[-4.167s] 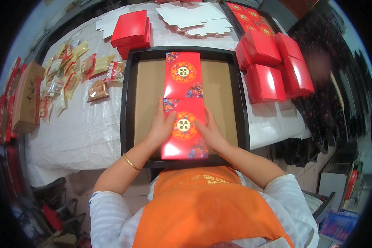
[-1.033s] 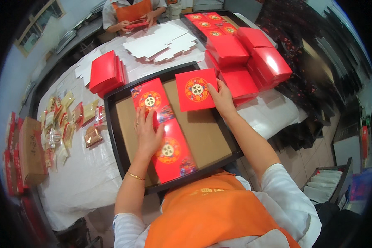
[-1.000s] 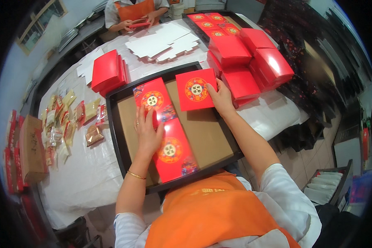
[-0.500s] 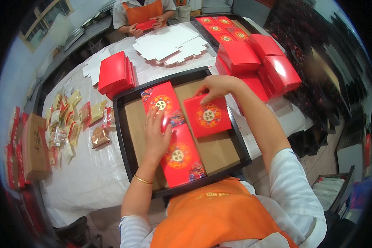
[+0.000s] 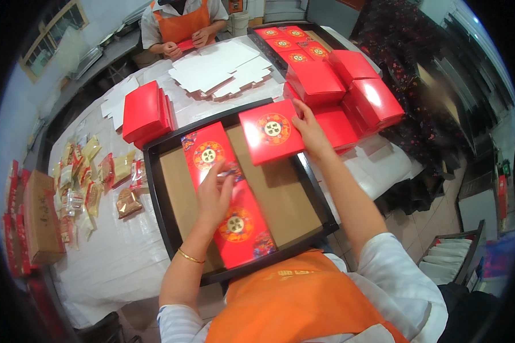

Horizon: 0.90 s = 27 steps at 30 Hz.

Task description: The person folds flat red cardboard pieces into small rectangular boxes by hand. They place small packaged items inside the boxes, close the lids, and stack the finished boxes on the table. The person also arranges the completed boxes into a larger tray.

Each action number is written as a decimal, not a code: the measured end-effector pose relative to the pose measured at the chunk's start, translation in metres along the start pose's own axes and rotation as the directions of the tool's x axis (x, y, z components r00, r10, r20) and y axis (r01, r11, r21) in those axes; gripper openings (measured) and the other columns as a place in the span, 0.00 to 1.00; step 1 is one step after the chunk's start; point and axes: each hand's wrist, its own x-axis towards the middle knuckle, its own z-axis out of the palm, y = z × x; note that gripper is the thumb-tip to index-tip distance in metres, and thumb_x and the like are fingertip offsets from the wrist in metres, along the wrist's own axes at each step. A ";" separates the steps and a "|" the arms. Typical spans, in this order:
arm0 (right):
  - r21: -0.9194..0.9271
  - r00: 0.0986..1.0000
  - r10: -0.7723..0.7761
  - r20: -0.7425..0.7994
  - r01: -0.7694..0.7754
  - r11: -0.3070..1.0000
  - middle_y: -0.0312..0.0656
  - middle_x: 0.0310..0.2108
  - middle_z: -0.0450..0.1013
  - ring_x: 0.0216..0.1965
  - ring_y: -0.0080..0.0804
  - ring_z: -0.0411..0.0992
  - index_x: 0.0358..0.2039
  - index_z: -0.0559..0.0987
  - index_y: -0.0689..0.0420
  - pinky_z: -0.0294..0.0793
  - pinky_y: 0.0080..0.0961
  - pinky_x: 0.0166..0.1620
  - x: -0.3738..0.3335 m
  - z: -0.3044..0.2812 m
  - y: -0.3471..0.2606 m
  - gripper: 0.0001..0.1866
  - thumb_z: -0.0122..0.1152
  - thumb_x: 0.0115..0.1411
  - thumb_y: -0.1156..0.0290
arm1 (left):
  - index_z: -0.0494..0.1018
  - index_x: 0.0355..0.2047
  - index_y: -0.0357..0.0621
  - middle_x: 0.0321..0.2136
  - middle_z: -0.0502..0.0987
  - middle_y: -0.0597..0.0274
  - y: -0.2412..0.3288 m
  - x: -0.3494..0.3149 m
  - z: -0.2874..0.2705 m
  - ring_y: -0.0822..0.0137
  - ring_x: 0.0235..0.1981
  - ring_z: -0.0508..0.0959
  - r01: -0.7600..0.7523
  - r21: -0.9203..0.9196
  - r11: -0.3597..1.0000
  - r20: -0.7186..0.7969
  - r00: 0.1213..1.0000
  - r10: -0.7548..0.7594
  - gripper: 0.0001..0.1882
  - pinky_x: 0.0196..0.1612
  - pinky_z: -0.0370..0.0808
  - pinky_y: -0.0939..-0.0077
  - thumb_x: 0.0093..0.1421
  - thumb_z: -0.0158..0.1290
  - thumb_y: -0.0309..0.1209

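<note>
My right hand [image 5: 312, 131] grips the right edge of a red square gift box [image 5: 263, 150] with a round gold-and-orange emblem, holding it above the far right part of a black tray [image 5: 297, 243]. Two similar boxes lie end to end down the tray's middle, a far box [image 5: 202, 140] and a near box [image 5: 235, 227]. Over the spot where those two meet is my left hand [image 5: 213, 197], its fingers loosely bent and apart, holding nothing. Whether its fingertips touch a box I cannot tell. Brown board [image 5: 294, 211] lines the tray floor.
Stacked red boxes [image 5: 315, 86] stand to the right, more [image 5: 146, 111] to the left. Flat white cartons [image 5: 212, 66] lie beyond the tray, wrapped snacks [image 5: 77, 183] at left. A second filled tray [image 5: 326, 34] is far right. Across the table, a co-worker [image 5: 183, 26] handles something red.
My right hand has lifted the box from the tray's right side and carried it away from me, turning its grip to the right edge. My left hand has drawn back slightly toward me.
</note>
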 end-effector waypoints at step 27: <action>-0.823 0.829 -0.226 0.511 0.548 0.147 0.47 0.67 0.58 0.69 0.46 0.54 0.65 0.66 0.41 0.53 0.52 0.67 -0.022 0.052 0.047 0.33 0.60 0.58 0.69 | 0.58 0.68 0.46 0.69 0.53 0.39 -0.025 0.055 0.033 0.42 0.71 0.49 -0.119 0.826 0.551 0.066 0.991 0.115 0.45 0.69 0.41 0.39 0.56 0.58 0.55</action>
